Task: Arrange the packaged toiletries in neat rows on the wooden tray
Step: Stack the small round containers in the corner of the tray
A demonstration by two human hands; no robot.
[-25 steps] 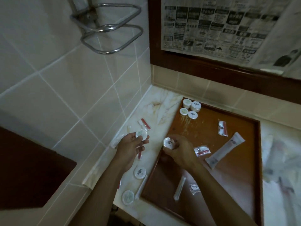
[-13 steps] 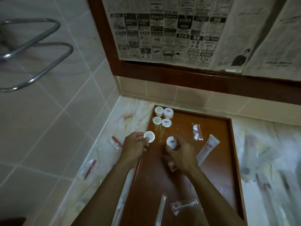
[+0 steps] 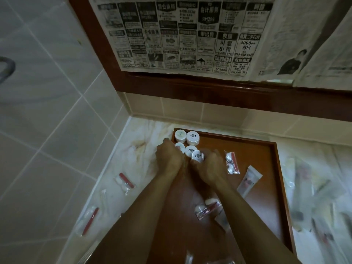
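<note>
Head view first, and we read it from the left: on the marble counter (image 3: 133,159) two clear sachets with red items inside lie near the tiled wall, one (image 3: 124,182) farther back and one (image 3: 88,221) toward the counter's near edge. Our left hand (image 3: 169,159) hovers over the tray's far-left corner with its fingers curled downward at a small white round tub (image 3: 180,147); we cannot tell whether it actually grips it. The wooden tray (image 3: 266,187) sits on the counter against the back wall. Four more white tubs cluster at that same corner: two (image 3: 180,135) (image 3: 192,138) at the far rim, one (image 3: 190,151) just before them. Our right hand (image 3: 209,168) pinches another tub (image 3: 198,156), which touches that cluster. Right of it, a sachet with a red strip (image 3: 232,162) lies mid-tray, then a white tube (image 3: 249,181) set diagonally. Nearer to us on the tray rests another wrapped packet (image 3: 206,207). Newspaper (image 3: 190,35) covers the mirror above.
</note>
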